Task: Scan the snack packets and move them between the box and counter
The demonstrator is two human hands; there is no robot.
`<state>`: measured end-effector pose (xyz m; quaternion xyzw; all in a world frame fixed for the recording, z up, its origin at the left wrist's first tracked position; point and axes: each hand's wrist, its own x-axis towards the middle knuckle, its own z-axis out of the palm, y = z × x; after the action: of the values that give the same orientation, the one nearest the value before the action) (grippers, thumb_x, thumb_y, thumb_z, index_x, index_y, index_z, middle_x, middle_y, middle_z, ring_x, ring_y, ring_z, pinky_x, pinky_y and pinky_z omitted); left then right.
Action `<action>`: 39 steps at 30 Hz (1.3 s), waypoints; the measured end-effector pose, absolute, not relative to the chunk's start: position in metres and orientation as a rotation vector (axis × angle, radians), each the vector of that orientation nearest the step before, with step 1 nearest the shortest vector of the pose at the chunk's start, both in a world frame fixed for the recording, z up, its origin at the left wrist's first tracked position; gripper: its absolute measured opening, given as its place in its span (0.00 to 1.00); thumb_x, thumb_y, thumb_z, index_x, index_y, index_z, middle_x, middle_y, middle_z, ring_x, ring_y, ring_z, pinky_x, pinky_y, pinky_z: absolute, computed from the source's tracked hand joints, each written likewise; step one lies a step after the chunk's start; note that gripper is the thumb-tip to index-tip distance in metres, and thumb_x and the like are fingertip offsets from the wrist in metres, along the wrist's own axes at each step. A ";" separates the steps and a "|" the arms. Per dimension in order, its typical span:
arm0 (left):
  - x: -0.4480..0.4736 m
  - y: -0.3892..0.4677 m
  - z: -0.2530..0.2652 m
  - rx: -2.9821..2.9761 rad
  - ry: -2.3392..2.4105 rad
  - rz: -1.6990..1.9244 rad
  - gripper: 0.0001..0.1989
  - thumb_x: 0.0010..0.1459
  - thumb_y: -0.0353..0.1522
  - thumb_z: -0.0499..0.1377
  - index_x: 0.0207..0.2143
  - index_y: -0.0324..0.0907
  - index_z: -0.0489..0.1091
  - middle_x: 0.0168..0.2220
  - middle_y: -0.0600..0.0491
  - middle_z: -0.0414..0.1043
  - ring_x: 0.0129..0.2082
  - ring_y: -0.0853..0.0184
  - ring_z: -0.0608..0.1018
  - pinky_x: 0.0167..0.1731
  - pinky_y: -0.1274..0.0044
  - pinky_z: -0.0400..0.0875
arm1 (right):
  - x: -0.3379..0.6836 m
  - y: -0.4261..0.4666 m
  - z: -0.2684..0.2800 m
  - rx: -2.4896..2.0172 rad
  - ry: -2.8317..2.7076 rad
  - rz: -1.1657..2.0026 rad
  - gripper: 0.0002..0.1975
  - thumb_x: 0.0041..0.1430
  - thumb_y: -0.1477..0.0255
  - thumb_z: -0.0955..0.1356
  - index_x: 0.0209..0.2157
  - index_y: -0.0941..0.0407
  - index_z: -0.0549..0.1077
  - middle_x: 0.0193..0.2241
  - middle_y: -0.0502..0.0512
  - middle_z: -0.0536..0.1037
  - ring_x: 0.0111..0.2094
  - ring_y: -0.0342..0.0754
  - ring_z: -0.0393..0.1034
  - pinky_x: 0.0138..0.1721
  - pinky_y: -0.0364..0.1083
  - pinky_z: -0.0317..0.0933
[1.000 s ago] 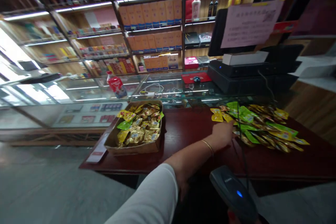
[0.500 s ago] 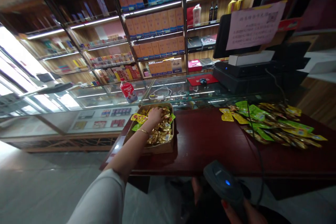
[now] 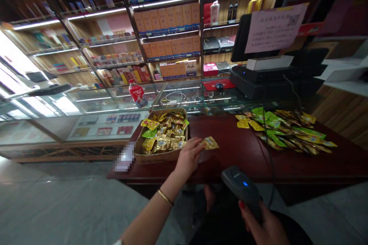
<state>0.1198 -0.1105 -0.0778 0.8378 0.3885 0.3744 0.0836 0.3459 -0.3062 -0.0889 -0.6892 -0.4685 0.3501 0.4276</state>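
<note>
Pinching a gold packet [image 3: 212, 143] by one end, the left hand [image 3: 189, 155] is nearly closed just right of the packet-filled box [image 3: 161, 158]; whether the packet touches the worktop [image 3: 227, 134] is hard to judge. The right hand [image 3: 266, 226] curls around the scanner [image 3: 243, 187]. A packet pile [image 3: 290, 134] lies farther right.

Looks forward and down from head height, close above both hands [image 3: 188, 157] and the counter [image 3: 227, 141], reaching to shelves [image 3: 163, 2] beyond.

Left hand [image 3: 188, 157] holding a gold packet [image 3: 211, 143] — near a packet-filled cardboard box [image 3: 163, 157], right hand [image 3: 267, 225] gripping a scanner [image 3: 238, 184], heaped packets [image 3: 287, 132] on a dark-red table [image 3: 230, 155]
</note>
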 end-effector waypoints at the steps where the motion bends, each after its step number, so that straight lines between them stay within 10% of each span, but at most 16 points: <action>1: 0.129 -0.123 -0.096 2.481 1.111 1.092 0.20 0.60 0.23 0.54 0.50 0.47 0.76 0.56 0.49 0.74 0.60 0.60 0.70 0.60 0.62 0.68 | 0.348 -0.305 -0.088 -1.724 -1.167 0.873 0.23 0.54 0.44 0.67 0.33 0.50 0.77 0.14 0.48 0.73 0.17 0.50 0.70 0.22 0.44 0.66; 9: 0.152 -0.129 -0.104 2.383 1.201 0.973 0.15 0.61 0.30 0.57 0.49 0.47 0.77 0.56 0.49 0.74 0.58 0.55 0.69 0.60 0.58 0.64 | 0.369 -0.314 -0.098 -1.809 -1.096 0.946 0.29 0.56 0.41 0.64 0.38 0.54 0.73 0.18 0.48 0.74 0.23 0.49 0.71 0.27 0.45 0.65; 15: 0.169 -0.110 -0.109 2.452 1.205 0.716 0.36 0.56 0.35 0.64 0.66 0.46 0.59 0.58 0.45 0.71 0.62 0.48 0.65 0.61 0.52 0.54 | 0.362 -0.309 -0.093 -1.805 -1.083 0.924 0.29 0.55 0.41 0.64 0.38 0.54 0.72 0.18 0.48 0.73 0.22 0.49 0.70 0.28 0.46 0.65; 25: 0.162 -0.107 -0.131 1.816 1.338 1.264 0.40 0.54 0.32 0.66 0.66 0.46 0.54 0.45 0.52 0.71 0.42 0.66 0.76 0.47 0.74 0.70 | 0.345 -0.302 -0.083 -1.710 -1.117 0.941 0.24 0.59 0.46 0.65 0.39 0.54 0.72 0.19 0.46 0.73 0.22 0.48 0.70 0.29 0.45 0.64; 39: 0.164 -0.104 -0.137 2.005 1.315 1.298 0.28 0.58 0.31 0.62 0.60 0.41 0.61 0.57 0.41 0.69 0.57 0.58 0.73 0.59 0.66 0.66 | 0.317 -0.270 -0.087 -1.515 -1.246 0.976 0.23 0.65 0.49 0.62 0.39 0.55 0.71 0.19 0.44 0.69 0.23 0.46 0.67 0.29 0.44 0.61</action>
<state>0.1644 -0.1043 -0.1367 0.7196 0.4720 0.4658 0.2061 0.3169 -0.2700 -0.0875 -0.6148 -0.5058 0.3959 0.4576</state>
